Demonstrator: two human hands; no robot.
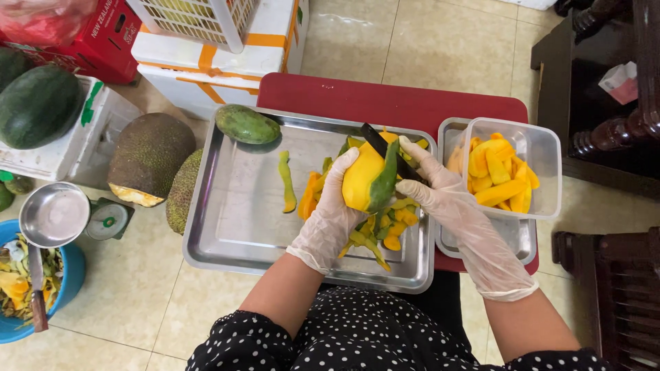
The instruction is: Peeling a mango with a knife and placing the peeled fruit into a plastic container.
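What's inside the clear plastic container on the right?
The clear plastic container holds yellow mango slices piled against its left side. Its far right is bare. Whatever lies under the pile is covered.

red carton (103,38): top left, rectangular, white print — partly under a pink bag
white foam box (206,65): top centre, orange tape bands
second foam box (86,141): left edge, green label patch
clear tub (543,154): right — rectangular, holds yellow slices
pink-white packet (621,81): far right

Both gloved hands — left (331,213), right (440,189) — raised together, fingers curled.
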